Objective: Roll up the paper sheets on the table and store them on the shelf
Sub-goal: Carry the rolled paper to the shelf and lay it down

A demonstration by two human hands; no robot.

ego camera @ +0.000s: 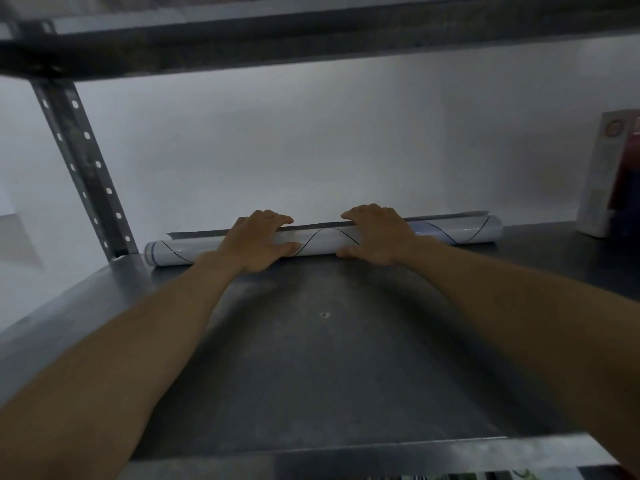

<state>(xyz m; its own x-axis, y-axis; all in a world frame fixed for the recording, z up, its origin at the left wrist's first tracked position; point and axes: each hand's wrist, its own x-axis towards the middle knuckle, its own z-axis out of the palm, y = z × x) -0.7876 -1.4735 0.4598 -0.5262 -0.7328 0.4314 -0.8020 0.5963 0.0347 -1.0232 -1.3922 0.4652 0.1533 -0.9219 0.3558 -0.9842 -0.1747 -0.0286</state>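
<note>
A white rolled paper sheet [322, 240] with thin dark curved lines lies lengthwise at the back of the dark metal shelf [311, 358], against the white wall. Its loose outer edge stands up along the back. My left hand [258, 239] lies over the roll left of its middle, fingers on top and thumb at the front. My right hand [375, 233] lies over it right of the middle in the same way. Both arms reach in from the shelf's front edge.
A white and red box [611, 174] stands upright at the shelf's back right. A perforated metal upright [83, 168] rises at the back left. Another shelf board [311, 39] runs close overhead.
</note>
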